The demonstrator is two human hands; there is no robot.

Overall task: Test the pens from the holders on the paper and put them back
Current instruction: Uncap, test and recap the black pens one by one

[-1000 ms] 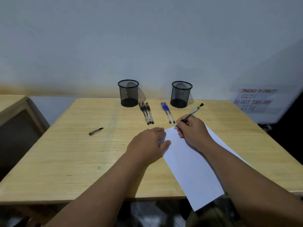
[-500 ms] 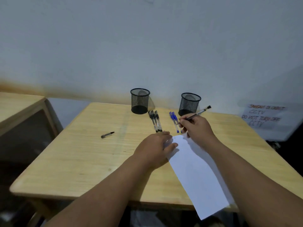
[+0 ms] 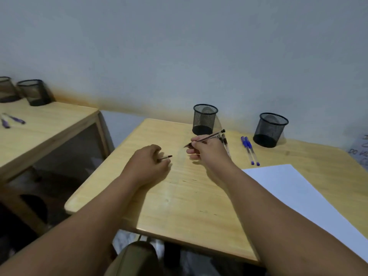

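Observation:
My right hand grips a black pen, its tip pointing left and its back end up toward the left mesh holder. My left hand is closed on the pen cap, which pokes out toward the pen tip, a short gap apart. Black pens lie partly hidden behind my right hand. Two blue pens lie beside the right mesh holder. The white paper lies at the right on the wooden table.
A second wooden table stands to the left with two more mesh holders and blue pens on it. A gap separates the two tables. A handwritten notice hangs at the far right. The wall runs behind.
My left hand left the paper, moved left and picked up the cap from the table. My right hand lifted the pen off the paper and swung left. The view turned left.

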